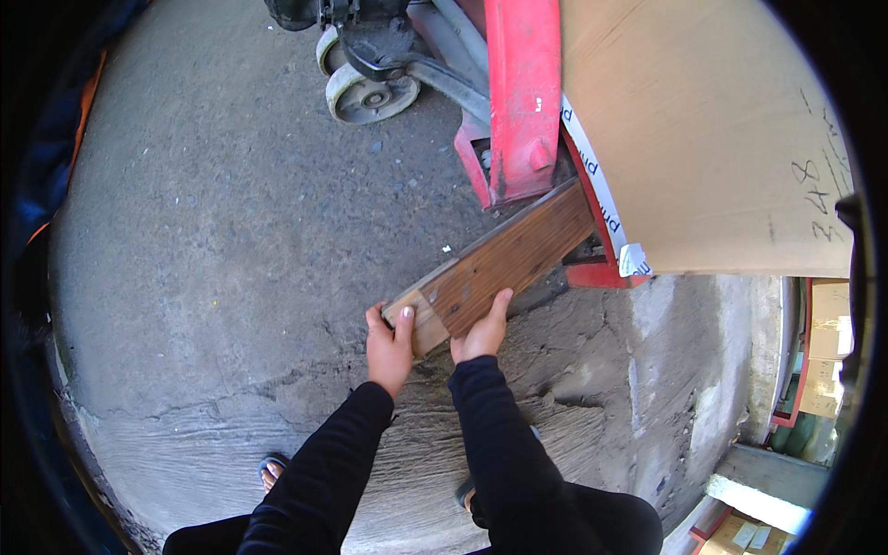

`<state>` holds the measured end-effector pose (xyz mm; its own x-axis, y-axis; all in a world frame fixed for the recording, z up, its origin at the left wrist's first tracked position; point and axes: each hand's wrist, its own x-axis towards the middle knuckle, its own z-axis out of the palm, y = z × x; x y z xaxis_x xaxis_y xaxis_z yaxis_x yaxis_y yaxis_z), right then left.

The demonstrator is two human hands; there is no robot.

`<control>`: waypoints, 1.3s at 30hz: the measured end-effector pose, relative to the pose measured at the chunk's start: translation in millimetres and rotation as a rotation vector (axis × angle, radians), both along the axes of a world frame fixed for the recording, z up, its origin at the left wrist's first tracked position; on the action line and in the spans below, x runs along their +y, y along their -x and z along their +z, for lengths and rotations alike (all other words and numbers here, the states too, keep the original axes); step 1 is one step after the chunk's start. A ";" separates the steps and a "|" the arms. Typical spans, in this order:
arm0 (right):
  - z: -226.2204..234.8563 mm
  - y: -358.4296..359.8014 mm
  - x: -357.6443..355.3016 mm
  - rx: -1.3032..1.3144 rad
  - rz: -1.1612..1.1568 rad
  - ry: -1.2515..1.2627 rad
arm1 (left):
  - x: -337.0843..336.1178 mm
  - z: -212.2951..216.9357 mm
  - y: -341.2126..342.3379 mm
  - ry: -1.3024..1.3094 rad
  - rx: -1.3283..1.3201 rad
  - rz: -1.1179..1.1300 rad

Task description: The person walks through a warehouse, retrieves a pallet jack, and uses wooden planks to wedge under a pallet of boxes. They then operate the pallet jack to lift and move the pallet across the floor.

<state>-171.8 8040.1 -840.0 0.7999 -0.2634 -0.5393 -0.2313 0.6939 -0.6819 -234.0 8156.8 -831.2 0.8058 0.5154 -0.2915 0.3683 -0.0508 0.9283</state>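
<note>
Both my hands grip the near end of a brown wooden plank (pixel 513 259), which has a paler section at that end. My left hand (pixel 389 350) is closed round the corner, thumb on top. My right hand (pixel 483 333) holds the near long edge, its thumb lying on the face and its other fingers hidden below. The plank slants away to the far right, where its far end passes beside a red metal frame (pixel 606 272) under a large cardboard box (pixel 694 139).
A red pallet jack (pixel 524 102) with pale wheels (pixel 370 95) stands at the far middle. Rough concrete floor (pixel 231 222) lies around my sandalled feet. At the right, beyond a concrete ledge (pixel 775 467), are more cardboard boxes (pixel 826 347). White tape (pixel 597 176) runs along the large box's edge.
</note>
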 end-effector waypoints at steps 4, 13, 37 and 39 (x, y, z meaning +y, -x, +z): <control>-5.5 -4.9 -1.7 -0.009 -0.014 0.052 | 6.5 -0.3 -4.5 -0.022 0.132 -0.114; -5.1 -8.4 -29.3 0.069 -0.007 0.175 | -9.8 -16.1 5.1 0.209 0.250 -0.225; -50.4 1.1 -38.1 0.153 -0.066 0.722 | 235.1 505.2 -400.3 -0.506 -0.740 -0.169; -52.2 2.5 -40.0 0.124 -0.055 0.671 | 246.4 499.3 -419.2 -0.465 -0.676 -0.199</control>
